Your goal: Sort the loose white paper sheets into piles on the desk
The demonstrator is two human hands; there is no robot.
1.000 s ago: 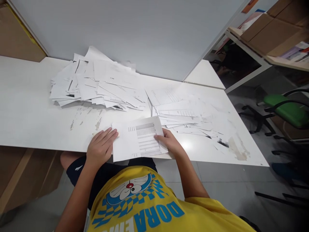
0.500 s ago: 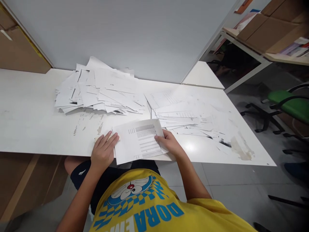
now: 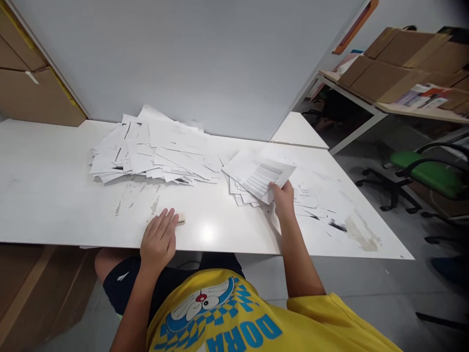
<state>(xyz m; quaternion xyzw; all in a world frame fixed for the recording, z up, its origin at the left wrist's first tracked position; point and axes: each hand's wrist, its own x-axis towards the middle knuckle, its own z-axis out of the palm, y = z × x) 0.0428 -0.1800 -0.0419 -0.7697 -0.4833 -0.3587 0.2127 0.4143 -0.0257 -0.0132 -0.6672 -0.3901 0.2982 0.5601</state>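
Paper point(image 3: 258, 173) in pinch of right hand point(image 3: 284, 199)

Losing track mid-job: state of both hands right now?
Left hand: open, fingers extended over a small pale object.
Right hand: closed, holding printed paper.

The right hand point(image 3: 283, 198) is now holding the printed sheet point(image 3: 262, 177) farther from the body, over the smaller paper pile point(image 3: 239, 194). Beyond the left hand point(image 3: 158, 240), a small pale object point(image 3: 182, 219) is showing more.
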